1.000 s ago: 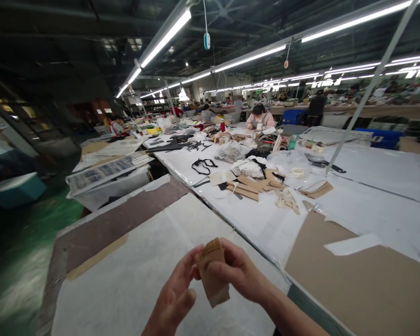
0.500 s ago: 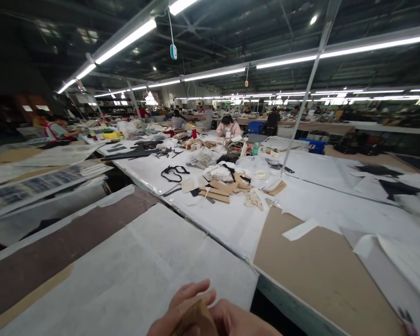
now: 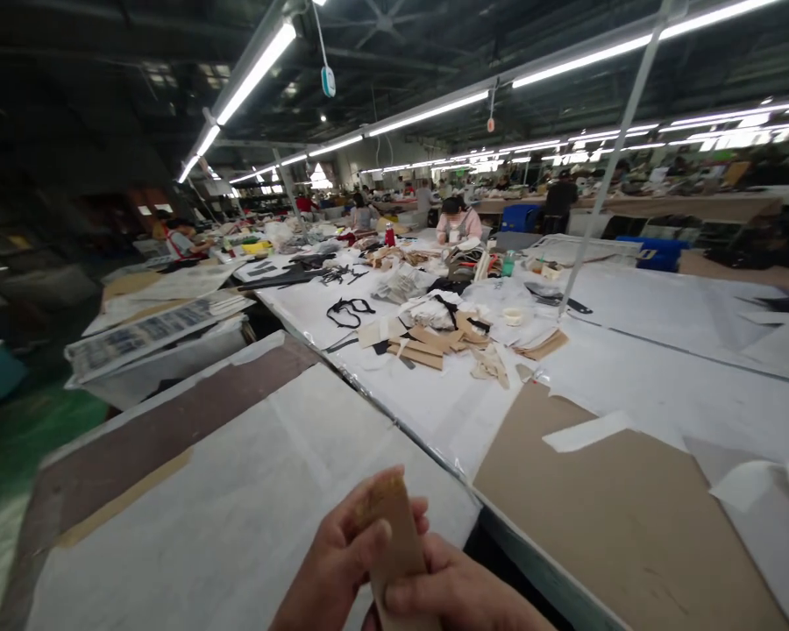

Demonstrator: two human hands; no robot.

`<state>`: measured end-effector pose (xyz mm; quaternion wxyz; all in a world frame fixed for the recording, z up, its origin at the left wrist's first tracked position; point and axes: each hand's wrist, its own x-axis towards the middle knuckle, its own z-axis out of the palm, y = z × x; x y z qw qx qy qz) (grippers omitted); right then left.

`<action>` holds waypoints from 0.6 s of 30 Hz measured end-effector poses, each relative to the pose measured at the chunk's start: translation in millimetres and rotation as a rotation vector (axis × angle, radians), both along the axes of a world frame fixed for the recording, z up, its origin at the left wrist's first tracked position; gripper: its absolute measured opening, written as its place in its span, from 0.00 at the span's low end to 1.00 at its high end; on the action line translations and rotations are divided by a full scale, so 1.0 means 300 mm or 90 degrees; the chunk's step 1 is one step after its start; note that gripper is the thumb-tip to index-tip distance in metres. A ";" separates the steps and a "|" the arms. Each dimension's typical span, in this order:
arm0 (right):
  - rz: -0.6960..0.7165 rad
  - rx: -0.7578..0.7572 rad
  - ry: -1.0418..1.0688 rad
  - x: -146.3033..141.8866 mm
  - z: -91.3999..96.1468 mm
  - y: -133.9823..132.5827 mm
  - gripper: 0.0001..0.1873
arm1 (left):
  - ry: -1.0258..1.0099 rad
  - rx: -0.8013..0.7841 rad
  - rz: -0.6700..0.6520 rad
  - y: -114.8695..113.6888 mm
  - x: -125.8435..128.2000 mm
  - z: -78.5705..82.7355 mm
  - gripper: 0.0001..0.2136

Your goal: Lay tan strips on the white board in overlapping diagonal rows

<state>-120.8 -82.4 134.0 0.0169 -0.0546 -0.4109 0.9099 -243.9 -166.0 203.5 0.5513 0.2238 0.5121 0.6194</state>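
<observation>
A narrow tan strip (image 3: 401,535), perhaps leather or card, stands up between my hands at the bottom of the view. Its top end is darker and brownish. My left hand (image 3: 338,552) grips the strip's upper part, thumb on the near face and fingers behind. Lower down, my right hand (image 3: 451,583) pinches it with the thumb across the front. The strip's bottom end runs out of the frame. Below the hands lies a white-covered table (image 3: 203,517).
A brown sheet (image 3: 579,508) with a white paper piece (image 3: 588,431) covers the table at right. Tan strips (image 3: 415,353), black straps (image 3: 348,312) and scraps lie ahead. A metal pole (image 3: 614,158) rises from the table. A person (image 3: 458,221) sits beyond; a loaded bin (image 3: 158,350) stands left.
Both hands have come up further into view, and the strip now shows its long flat face. The camera view has turned somewhat left.
</observation>
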 end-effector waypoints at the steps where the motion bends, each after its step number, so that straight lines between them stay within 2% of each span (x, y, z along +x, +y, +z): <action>1: 0.005 0.000 0.000 0.011 0.003 0.009 0.21 | -0.034 0.019 -0.010 0.011 0.015 -0.007 0.31; 3: 0.035 0.017 -0.005 0.032 0.010 0.030 0.20 | -0.061 0.032 -0.028 0.023 0.038 -0.022 0.28; 5: 0.075 0.026 -0.010 0.050 0.015 0.050 0.19 | -0.036 0.018 -0.038 0.024 0.056 -0.029 0.21; 8: 0.110 0.005 0.009 0.060 0.016 0.059 0.22 | 0.137 0.016 -0.042 0.014 0.078 -0.025 0.18; 10: 0.116 0.004 0.033 0.058 0.016 0.048 0.24 | 0.278 0.053 -0.029 0.005 0.092 -0.017 0.17; 12: 0.112 0.043 0.043 0.053 0.017 0.030 0.21 | 0.387 0.110 0.008 -0.004 0.106 -0.011 0.15; 14: 0.103 0.086 0.021 0.051 0.017 0.015 0.15 | 0.429 0.136 0.053 -0.015 0.117 -0.010 0.14; 16: 0.114 0.090 -0.002 0.052 0.012 0.011 0.17 | 0.352 0.112 0.084 -0.028 0.122 -0.013 0.21; 18: 0.137 0.070 -0.016 0.056 0.004 0.018 0.20 | 0.180 0.077 0.082 -0.040 0.121 -0.019 0.32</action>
